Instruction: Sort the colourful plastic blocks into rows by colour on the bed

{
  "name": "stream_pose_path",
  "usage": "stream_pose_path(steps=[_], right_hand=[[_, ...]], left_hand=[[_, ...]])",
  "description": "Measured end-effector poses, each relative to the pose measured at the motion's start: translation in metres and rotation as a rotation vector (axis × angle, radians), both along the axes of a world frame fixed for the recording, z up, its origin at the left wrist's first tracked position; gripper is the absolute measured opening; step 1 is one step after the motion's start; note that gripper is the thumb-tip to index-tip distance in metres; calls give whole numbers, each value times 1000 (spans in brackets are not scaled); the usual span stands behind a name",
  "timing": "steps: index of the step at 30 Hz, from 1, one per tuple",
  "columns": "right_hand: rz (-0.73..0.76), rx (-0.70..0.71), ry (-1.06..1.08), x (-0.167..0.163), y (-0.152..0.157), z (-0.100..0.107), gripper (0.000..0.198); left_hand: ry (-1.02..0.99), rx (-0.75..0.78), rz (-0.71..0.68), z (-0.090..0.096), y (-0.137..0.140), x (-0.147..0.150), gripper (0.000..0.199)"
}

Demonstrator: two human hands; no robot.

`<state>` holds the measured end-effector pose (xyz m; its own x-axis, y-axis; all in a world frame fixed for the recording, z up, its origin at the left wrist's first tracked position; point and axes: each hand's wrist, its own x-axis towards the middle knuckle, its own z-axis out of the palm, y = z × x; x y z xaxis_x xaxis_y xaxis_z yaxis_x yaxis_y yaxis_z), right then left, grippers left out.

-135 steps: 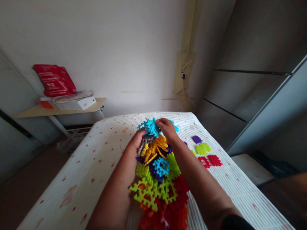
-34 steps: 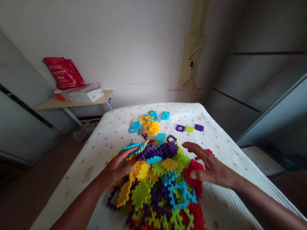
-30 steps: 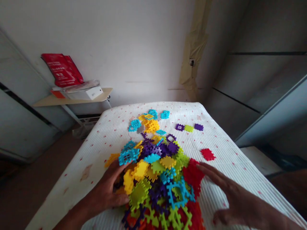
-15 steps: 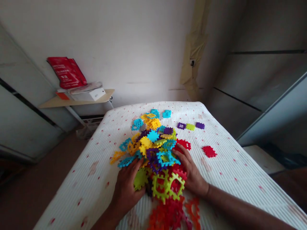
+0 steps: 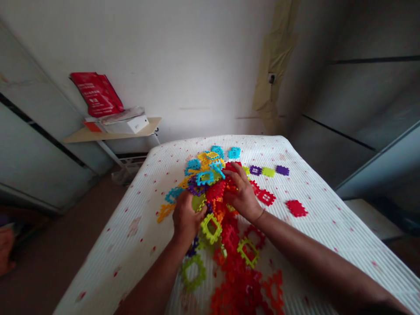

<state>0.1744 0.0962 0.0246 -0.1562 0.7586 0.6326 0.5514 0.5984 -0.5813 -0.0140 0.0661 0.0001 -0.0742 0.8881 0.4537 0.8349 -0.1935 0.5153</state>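
The left hand point(image 5: 186, 218) had thumb and fingers apart around a green piece point(image 5: 197, 202) and the right hand point(image 5: 243, 199) curved its fingers beside red pieces point(image 5: 215, 191), both in the heap of toothed pieces point(image 5: 219, 205), though whether either gripped I could not tell. Sorting by colour looked only partial: mixed pieces lay between and beyond the fingers, red and orange frames point(image 5: 234, 282) nearer, a green square point(image 5: 268, 172) and lone red square point(image 5: 296, 208) to their right. Left beyond the fingers, a red packet point(image 5: 96, 94) bore illegible pale lettering.
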Motion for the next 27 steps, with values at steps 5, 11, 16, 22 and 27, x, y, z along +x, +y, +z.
stream_pose_path(steps=[5, 11, 16, 22, 27], right_hand=[[-23, 62, -176, 5, -21, 32, 49], [681, 122, -499, -11, -112, 25, 29], [892, 362, -698, -55, -147, -8, 26], [736, 320, -784, -76, -149, -33, 30], [572, 220, -815, -73, -134, -25, 31]], left_hand=[[119, -227, 5, 30, 16, -15, 49], [235, -612, -192, 51, 26, -45, 47], [220, -554, -96, 60, 37, -59, 58], [162, -498, -49, 66, 56, -68, 54], [94, -404, -29, 71, 72, -71, 42]])
